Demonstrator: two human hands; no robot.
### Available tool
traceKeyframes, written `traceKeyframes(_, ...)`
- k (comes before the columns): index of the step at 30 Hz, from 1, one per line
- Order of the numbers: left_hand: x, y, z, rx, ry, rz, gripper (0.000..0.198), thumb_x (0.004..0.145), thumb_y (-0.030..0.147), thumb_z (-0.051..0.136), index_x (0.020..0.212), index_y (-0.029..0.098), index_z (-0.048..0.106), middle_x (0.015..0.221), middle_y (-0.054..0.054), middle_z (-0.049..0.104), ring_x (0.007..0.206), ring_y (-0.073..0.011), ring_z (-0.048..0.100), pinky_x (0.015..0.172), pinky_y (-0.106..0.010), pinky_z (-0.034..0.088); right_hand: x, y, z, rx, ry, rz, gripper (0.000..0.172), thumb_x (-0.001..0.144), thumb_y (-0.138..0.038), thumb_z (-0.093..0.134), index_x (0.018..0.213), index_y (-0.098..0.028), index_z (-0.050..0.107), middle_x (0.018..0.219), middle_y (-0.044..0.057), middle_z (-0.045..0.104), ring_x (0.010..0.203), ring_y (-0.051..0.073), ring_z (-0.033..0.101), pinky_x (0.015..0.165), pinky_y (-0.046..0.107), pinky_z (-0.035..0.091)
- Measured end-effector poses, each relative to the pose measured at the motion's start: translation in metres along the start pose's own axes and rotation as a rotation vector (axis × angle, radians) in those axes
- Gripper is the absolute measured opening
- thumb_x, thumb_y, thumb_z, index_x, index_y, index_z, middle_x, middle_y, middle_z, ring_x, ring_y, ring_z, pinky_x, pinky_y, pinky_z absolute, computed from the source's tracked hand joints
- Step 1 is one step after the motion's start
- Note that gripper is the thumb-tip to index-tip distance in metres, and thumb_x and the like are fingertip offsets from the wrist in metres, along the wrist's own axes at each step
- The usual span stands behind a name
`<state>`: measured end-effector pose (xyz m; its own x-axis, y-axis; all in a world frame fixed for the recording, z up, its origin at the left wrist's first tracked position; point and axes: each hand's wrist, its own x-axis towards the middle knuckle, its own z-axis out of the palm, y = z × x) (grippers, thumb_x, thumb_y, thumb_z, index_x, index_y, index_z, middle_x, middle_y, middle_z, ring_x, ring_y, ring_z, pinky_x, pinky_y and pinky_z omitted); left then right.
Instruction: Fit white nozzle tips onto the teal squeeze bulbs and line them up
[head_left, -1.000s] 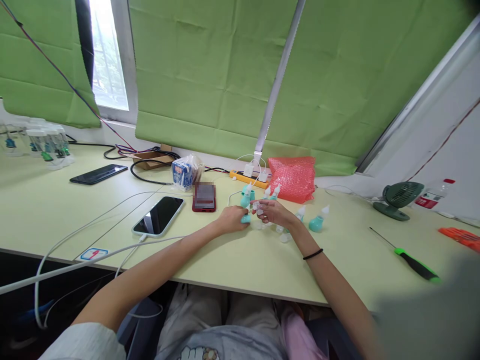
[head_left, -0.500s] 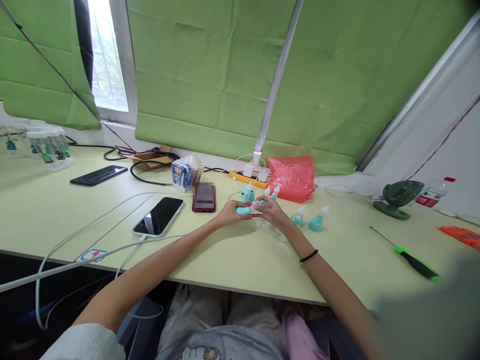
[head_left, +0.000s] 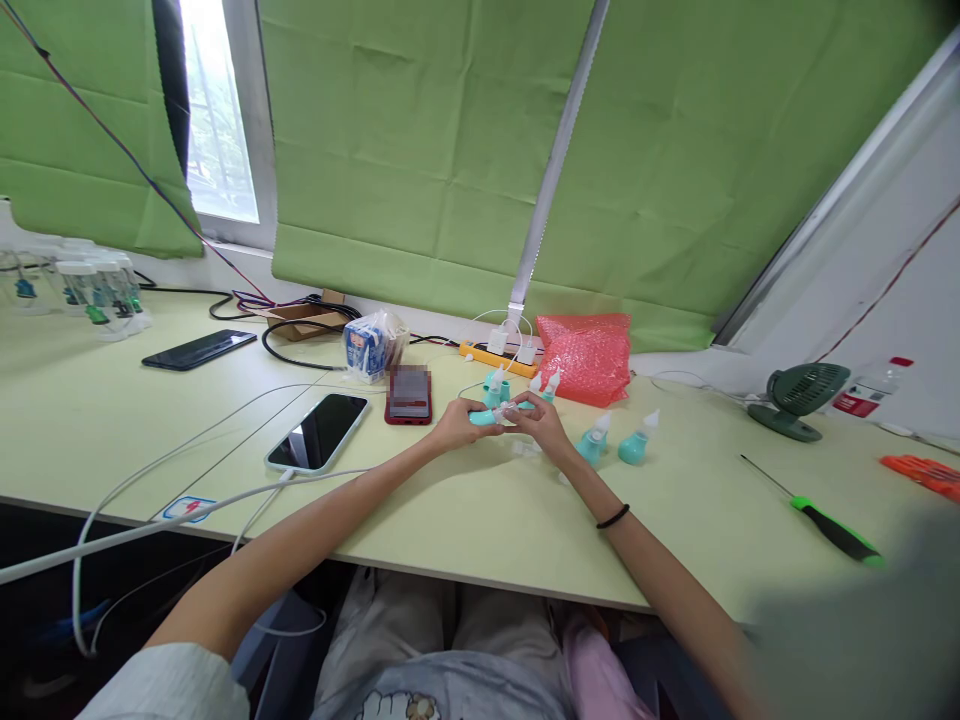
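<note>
My left hand (head_left: 456, 424) is closed around a teal bulb (head_left: 484, 417) above the middle of the table. A clear plastic piece (head_left: 507, 410) sits at the bulb's right end, and my right hand (head_left: 541, 420) pinches it with the fingertips. Just beyond my hands stand several teal bulbs with clear pointed tips, one of them at the back (head_left: 551, 386). To the right of my right wrist are a teal bulb with a tip (head_left: 592, 442) and another one (head_left: 634, 446). Small clear parts (head_left: 526, 449) lie under my right hand.
A white-edged phone (head_left: 319, 432) and a red phone (head_left: 409, 396) lie to the left. Behind are a red bubble-wrap bag (head_left: 583, 358) and a yellow power strip (head_left: 480, 355). A screwdriver (head_left: 836, 530) and a green fan (head_left: 799, 395) are at the right. White cables cross the left side.
The clear piece between my hands now lies closer in line with the bulb. My right hand has shifted slightly, with its fingers lower at the piece.
</note>
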<state>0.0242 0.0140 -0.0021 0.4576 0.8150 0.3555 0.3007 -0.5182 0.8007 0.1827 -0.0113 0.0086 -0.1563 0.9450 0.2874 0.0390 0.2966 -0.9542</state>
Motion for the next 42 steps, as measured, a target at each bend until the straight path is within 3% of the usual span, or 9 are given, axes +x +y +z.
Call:
traceKeyframes(4,-0.001,0.001,-0.001,0.087,0.057,0.075,0.036,0.052,0.046,0.06,0.051,0.011,0.051,0.045,0.006,0.033,0.043,-0.0035,0.029,0.039,-0.017,0.02,0.001,0.0,-0.009,-0.123,0.027,0.002,0.032,0.049,-0.037,0.068,0.067,-0.016,0.052,0.058,0.0,0.061,0.051,0.014,0.058,0.05,0.031,0.051)
traceKeyframes(11,-0.002,0.003,-0.006,-0.18,-0.247,-0.12,0.035,0.053,0.042,0.061,0.064,0.009,0.056,0.042,0.004,0.04,0.035,-0.0048,0.034,0.033,-0.018,0.025,0.0,0.002,-0.008,-0.091,-0.044,-0.04,0.035,0.043,-0.032,0.072,0.062,-0.016,0.047,0.061,0.001,0.063,0.057,0.018,0.061,0.056,0.034,0.052)
traceKeyframes(16,-0.002,0.003,-0.007,-0.252,-0.291,-0.123,0.037,0.055,0.041,0.06,0.072,0.008,0.058,0.048,0.002,0.044,0.036,-0.0048,0.036,0.033,-0.018,0.026,-0.003,0.001,-0.005,-0.033,-0.028,-0.036,0.031,0.049,-0.034,0.069,0.065,-0.017,0.048,0.061,0.001,0.064,0.056,0.019,0.061,0.056,0.035,0.052)
traceKeyframes(19,-0.001,0.0,-0.004,-0.128,-0.199,-0.078,0.032,0.057,0.038,0.058,0.068,0.008,0.058,0.044,0.004,0.04,0.036,-0.0045,0.035,0.035,-0.017,0.025,-0.003,0.0,-0.006,-0.095,-0.036,-0.017,0.031,0.049,-0.033,0.069,0.066,-0.015,0.052,0.054,0.001,0.062,0.051,0.017,0.06,0.052,0.032,0.052)
traceKeyframes(23,0.0,-0.003,-0.003,0.119,-0.044,0.105,0.029,0.057,0.038,0.056,0.054,0.009,0.055,0.044,0.005,0.036,0.042,-0.0039,0.031,0.039,-0.017,0.022,-0.002,0.0,-0.007,-0.151,-0.048,0.018,0.03,0.048,-0.032,0.07,0.067,-0.013,0.056,0.052,0.002,0.061,0.047,0.016,0.059,0.048,0.028,0.05)
traceKeyframes(26,-0.001,-0.001,-0.004,0.272,0.008,0.21,0.029,0.059,0.036,0.054,0.052,0.009,0.055,0.045,0.004,0.037,0.044,-0.0044,0.029,0.042,-0.018,0.022,-0.002,0.0,-0.008,-0.179,-0.117,0.064,0.029,0.053,-0.034,0.066,0.069,-0.011,0.06,0.056,0.004,0.062,0.047,0.013,0.058,0.047,0.025,0.049)
traceKeyframes(32,-0.005,0.004,-0.005,0.515,-0.011,0.295,0.021,0.063,0.029,0.048,0.055,0.012,0.055,0.047,0.001,0.048,0.045,-0.007,0.038,0.047,-0.019,0.03,-0.005,-0.003,-0.01,-0.19,-0.246,0.159,0.032,0.06,-0.038,0.061,0.073,-0.009,0.062,0.051,0.003,0.059,0.04,0.01,0.053,0.041,0.021,0.045)
traceKeyframes(37,-0.005,0.005,-0.004,0.785,-0.054,0.259,0.019,0.065,0.029,0.046,0.065,0.014,0.057,0.061,-0.006,0.059,0.057,-0.0152,0.052,0.054,-0.023,0.036,-0.004,-0.002,-0.011,-0.169,-0.262,0.269,0.032,0.059,-0.039,0.062,0.067,-0.009,0.06,0.046,0.001,0.057,0.034,0.008,0.049,0.036,0.02,0.041)
traceKeyframes(42,-0.007,0.009,-0.003,0.939,-0.093,0.293,0.022,0.068,0.029,0.043,0.076,0.013,0.057,0.07,-0.009,0.059,0.065,-0.02,0.056,0.056,-0.027,0.038,-0.002,0.001,-0.014,-0.117,-0.262,0.37,0.029,0.06,-0.038,0.061,0.062,-0.009,0.058,0.042,0.0,0.055,0.031,0.006,0.046,0.032,0.017,0.037)
